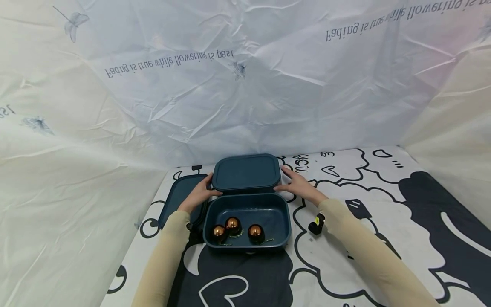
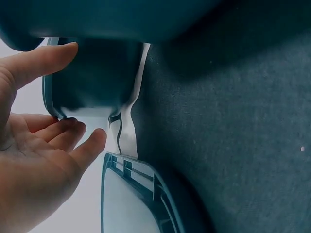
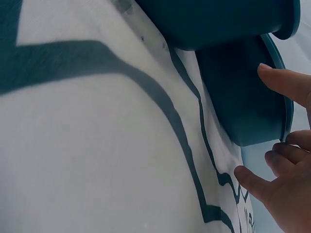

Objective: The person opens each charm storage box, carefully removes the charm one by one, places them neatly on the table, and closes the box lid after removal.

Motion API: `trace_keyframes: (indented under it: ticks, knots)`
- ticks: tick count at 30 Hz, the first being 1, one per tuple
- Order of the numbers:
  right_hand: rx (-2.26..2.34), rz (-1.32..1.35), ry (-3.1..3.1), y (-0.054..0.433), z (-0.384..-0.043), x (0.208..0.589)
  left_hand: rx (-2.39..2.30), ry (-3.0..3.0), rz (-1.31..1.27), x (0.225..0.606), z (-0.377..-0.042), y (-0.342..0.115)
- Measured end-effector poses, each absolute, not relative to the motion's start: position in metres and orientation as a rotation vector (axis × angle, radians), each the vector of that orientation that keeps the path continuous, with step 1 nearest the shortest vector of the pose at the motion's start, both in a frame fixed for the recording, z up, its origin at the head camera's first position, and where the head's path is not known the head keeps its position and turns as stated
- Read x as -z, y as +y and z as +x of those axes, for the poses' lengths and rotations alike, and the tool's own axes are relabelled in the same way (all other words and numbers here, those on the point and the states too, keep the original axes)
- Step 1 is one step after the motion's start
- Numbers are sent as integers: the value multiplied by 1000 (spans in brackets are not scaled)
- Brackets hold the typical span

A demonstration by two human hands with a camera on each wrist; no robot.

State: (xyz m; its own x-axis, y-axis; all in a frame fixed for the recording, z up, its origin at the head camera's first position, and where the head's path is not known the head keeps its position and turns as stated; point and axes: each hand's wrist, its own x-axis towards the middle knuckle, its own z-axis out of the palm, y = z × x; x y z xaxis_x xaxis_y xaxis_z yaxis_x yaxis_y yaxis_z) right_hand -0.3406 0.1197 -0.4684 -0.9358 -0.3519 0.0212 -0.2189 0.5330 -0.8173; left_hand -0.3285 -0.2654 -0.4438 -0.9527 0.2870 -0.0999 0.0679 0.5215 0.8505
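Observation:
A dark blue lidded box [image 1: 247, 172] sits at the back of the table, between both hands. My left hand [image 1: 197, 195] is at its left end, thumb by the front wall and fingers by the lid rim, as the left wrist view shows. At the opposite end is my right hand [image 1: 301, 186], its thumb before the front wall, its fingers spread by the corner. Whether either hand presses firmly is unclear. Directly in front stands an uncovered blue box [image 1: 268, 213] containing a shiny copper-brown ball [image 1: 255, 233] and two similar balls [image 1: 232, 226].
A loose blue lid [image 1: 176, 196] lies at the left, partly behind the left hand and wrist. A black-and-white patterned cloth [image 1: 330, 264] covers the table. White printed sheeting [image 1: 245, 106] rises behind and at both sides.

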Motion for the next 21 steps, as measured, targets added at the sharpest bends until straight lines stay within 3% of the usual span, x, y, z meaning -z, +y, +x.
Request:
trace_keyframes:
  ticks: [21]
  knots:
    - [1360, -547, 2592, 121, -341, 464, -1450, 2509, 273, 444, -334, -269]
